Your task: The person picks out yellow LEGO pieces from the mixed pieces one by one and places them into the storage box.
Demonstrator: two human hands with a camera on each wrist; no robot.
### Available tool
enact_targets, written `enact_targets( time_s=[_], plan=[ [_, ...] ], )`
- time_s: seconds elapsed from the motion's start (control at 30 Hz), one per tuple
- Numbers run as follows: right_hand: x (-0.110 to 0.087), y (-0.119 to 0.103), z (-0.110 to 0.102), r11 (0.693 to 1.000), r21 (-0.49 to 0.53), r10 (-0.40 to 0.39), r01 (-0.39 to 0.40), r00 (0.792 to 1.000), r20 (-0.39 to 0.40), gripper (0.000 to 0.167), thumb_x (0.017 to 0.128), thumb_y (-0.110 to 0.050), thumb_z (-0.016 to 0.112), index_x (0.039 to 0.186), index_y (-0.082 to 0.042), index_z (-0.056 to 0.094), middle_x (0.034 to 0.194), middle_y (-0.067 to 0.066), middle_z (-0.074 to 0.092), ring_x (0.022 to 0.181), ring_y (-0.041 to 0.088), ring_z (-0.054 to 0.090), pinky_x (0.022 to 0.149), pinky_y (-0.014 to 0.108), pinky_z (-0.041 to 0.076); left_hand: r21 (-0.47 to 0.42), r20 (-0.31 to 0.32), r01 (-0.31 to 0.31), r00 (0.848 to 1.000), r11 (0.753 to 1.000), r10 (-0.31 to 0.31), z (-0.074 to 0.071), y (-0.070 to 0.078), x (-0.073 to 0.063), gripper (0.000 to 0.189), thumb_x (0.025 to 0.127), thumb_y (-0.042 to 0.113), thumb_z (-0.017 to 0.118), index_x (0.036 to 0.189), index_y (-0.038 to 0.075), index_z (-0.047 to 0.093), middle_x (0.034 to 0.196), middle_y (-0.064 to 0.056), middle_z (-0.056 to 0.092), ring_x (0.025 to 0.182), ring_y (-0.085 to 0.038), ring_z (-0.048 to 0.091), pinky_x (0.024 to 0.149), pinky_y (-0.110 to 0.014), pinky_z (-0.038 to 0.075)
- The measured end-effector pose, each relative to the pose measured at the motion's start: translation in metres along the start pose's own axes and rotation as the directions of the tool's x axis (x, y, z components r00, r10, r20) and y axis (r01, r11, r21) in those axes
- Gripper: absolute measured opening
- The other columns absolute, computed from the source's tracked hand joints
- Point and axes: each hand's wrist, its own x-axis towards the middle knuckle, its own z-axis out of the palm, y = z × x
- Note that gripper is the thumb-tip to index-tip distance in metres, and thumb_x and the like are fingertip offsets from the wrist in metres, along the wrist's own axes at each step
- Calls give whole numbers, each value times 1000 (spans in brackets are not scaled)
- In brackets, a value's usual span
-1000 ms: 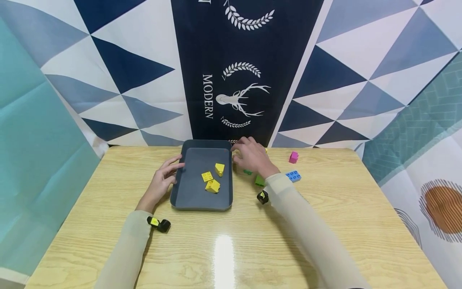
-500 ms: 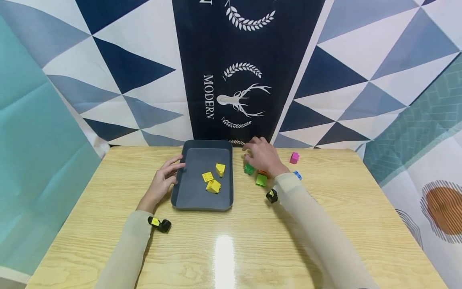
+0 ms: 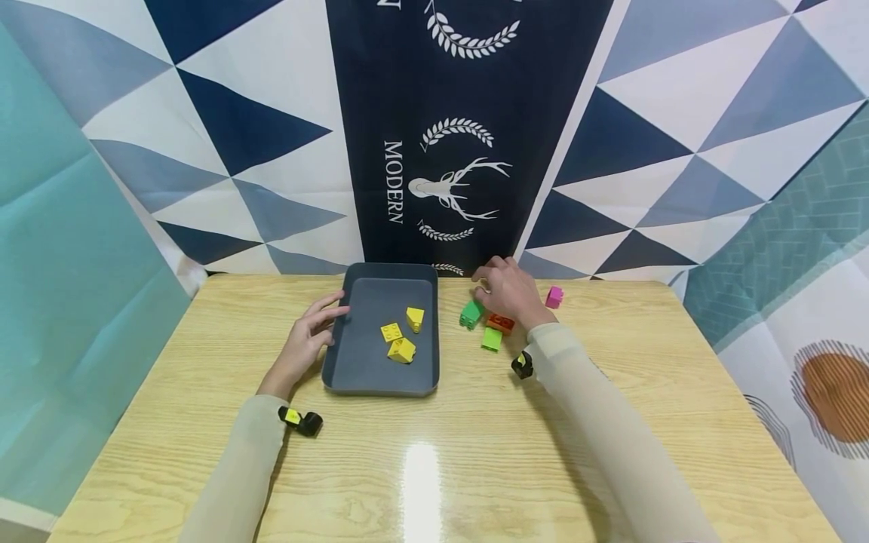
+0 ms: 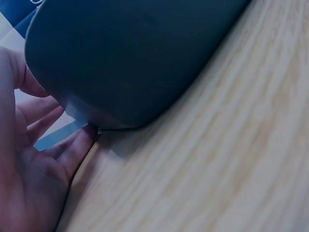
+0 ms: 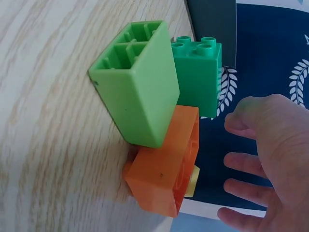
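My left hand (image 3: 305, 343) rests at the left side of a dark grey tray (image 3: 366, 373), two fingers reaching over the rim; in the left wrist view its fingertips touch the tray's outer wall. Three yellow bricks (image 3: 401, 350) lie inside. Right of the tray, my right hand (image 3: 509, 290) hovers with loosely bent fingers, nothing visible in them. Beneath and beside it are a green brick (image 5: 198, 79), a lime brick (image 5: 145, 92) and an orange brick (image 5: 164, 164), bunched together. Part of a yellow brick (image 5: 192, 181) peeks from behind the orange one.
A pink brick (image 3: 554, 297) lies to the right of my right hand. All this stands on a wooden table (image 3: 353, 467), near its back edge. A patterned cloth wall (image 3: 285, 136) rises directly behind.
My right hand has moved rightward from the tray's right edge, uncovering the green and orange bricks. A blue brick seen earlier is now hidden by the right arm. The left hand stays.
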Motion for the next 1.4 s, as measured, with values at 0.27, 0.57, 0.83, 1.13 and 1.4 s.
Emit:
enact_targets(
  time_s=[0.27,0.57,0.83,1.13,1.4],
  plan=[
    [0,2,-2,1000,-12,-3,3,1000,-20,34,104,-24,69,132,-9,82,137,22,71,121,42,59,99,59,61,5,-1,-5,1000,1000,5,1,2,0,60,93,-20,45,150,-15,62,182,-24,36,161,-51,44,112,-3,45],
    [1,5,-4,997,-3,80,-80,996,37,38,104,-25,71,138,-11,79,138,22,68,126,42,57,102,62,61,7,-2,-1,1000,1000,1,1,2,-1,59,94,-20,44,150,-16,62,182,-23,36,161,-49,45,108,-4,47],
    [6,9,-5,988,38,144,-149,985,99,37,104,-26,72,138,-12,79,141,23,66,132,42,55,108,61,60,2,-3,-2,1000,1000,2,1,1,-1,59,94,-20,44,150,-16,62,182,-23,36,161,-49,45,107,-4,48],
    [12,11,0,983,93,147,-160,981,130,36,107,-21,68,138,-5,78,144,24,67,136,44,56,121,60,53,-14,8,-14,1000,1000,14,0,-2,-1,59,94,-20,43,150,-17,61,182,-24,35,162,-50,43,112,-4,45],
    [19,21,8,978,104,162,-180,974,156,30,106,-22,70,128,-7,83,138,21,72,125,38,61,121,59,52,-24,7,-13,1000,1000,13,0,-2,-1,59,94,-20,43,150,-17,61,183,-24,35,162,-50,44,111,-4,47]
  ],
)
